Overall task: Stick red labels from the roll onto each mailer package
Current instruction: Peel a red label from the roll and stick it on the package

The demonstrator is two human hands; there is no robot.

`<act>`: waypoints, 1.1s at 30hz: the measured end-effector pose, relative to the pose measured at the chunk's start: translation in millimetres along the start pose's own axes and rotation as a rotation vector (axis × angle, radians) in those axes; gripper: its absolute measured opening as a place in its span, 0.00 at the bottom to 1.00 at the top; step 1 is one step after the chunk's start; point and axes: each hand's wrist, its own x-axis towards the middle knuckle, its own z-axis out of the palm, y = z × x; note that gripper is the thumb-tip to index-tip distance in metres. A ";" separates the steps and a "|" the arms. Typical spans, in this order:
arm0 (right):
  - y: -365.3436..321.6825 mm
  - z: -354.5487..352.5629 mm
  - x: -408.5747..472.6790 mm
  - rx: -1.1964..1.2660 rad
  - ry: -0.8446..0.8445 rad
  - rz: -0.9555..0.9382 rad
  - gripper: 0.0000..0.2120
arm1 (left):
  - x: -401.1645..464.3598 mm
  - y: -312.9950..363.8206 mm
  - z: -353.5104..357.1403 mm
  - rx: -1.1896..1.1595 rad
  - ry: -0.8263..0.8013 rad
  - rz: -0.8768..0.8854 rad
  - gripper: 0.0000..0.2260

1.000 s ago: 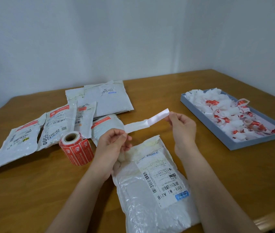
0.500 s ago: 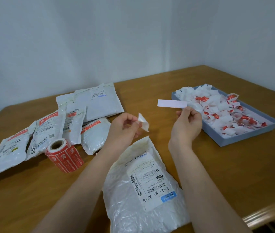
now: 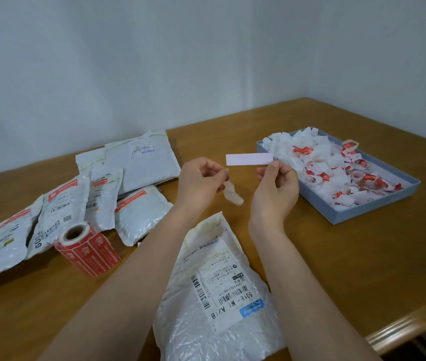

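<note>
Label strip (image 3: 249, 159), blank side showing, is pinched by right hand (image 3: 275, 186); left hand (image 3: 199, 181) pinches crumpled backing (image 3: 232, 194). Mailer package (image 3: 214, 290) below hands reads "501E-M1 A21B". Red label roll (image 3: 87, 248) lies left, beside labelled mailers (image 3: 58, 204); scrap tray (image 3: 378, 212) right.

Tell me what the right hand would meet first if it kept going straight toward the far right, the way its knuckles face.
Probably the blue tray heaped with crumpled backing scraps. The right hand, pinching a flat strip, looks raised above the table, so it might pass over the tray's near rim; depth is unclear.
</note>
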 end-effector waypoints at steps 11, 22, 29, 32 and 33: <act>5.8 0.6 -3.9 -0.093 -0.258 0.138 0.06 | -13.2 -6.6 -31.7 -0.129 -0.022 -0.155 0.07; 6.7 1.1 -19.3 -0.263 -0.864 0.161 0.06 | -59.8 -37.4 -90.5 -0.454 0.017 -0.399 0.10; 4.4 1.2 -25.2 -0.386 -1.101 0.088 0.07 | -70.1 -45.3 -99.4 -0.551 0.087 -0.434 0.15; 2.0 2.4 -28.3 -0.448 -1.180 0.032 0.08 | -70.6 -45.7 -103.1 -0.590 0.098 -0.429 0.14; 1.5 2.6 -29.3 -0.464 -1.200 0.006 0.08 | -70.6 -45.7 -104.5 -0.597 0.089 -0.417 0.13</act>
